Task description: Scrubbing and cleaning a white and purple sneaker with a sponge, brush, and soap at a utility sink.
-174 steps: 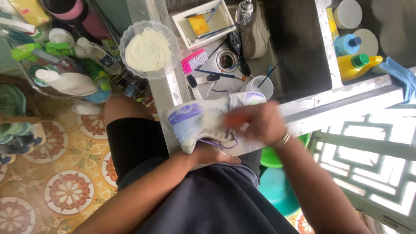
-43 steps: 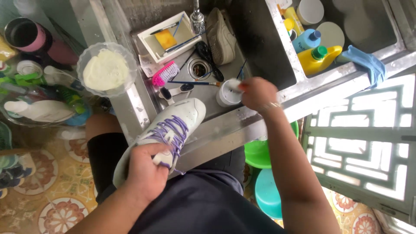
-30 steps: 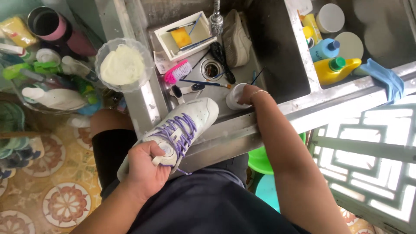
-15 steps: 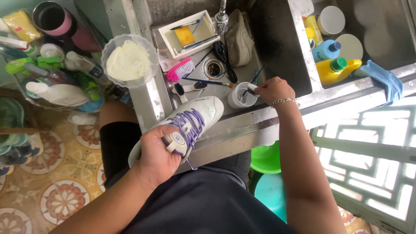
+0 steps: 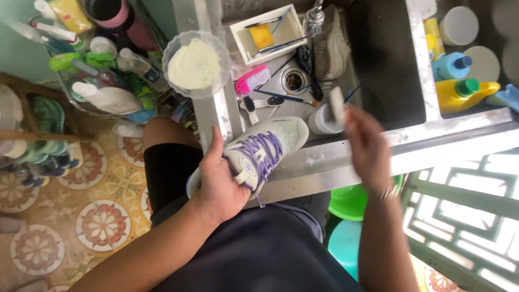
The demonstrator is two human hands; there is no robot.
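Left hand is closed around the heel end of a white sneaker w/ purple laces, thumb up along the near side, fingers wrapped over the laced top. Shoe lies tilted across the front rim of a steel sink, toe pointing toward the basin, heel over the person's lap.

Right hand is raised above the sink rim, just right of the shoe's toe, motion-blurred. Fingers pinch a small pale, oblong item, prob. a brush or sponge; can't tell which. Grip closed on it, exact finger spread not readable.

Just beside that hand, in the basin: a white cup. Near the drain: a pink scrub brush and a thin paintbrush. A second, greyish shoe lies at the back of the basin. White tray w/ a yellow sponge sits behind the drain.

On the rim at left, a clear bowl of white powder. Right of the sink: yellow bottle w/ green cap and a blue bottle. Patterned floor tiles at left, green basin under the counter.
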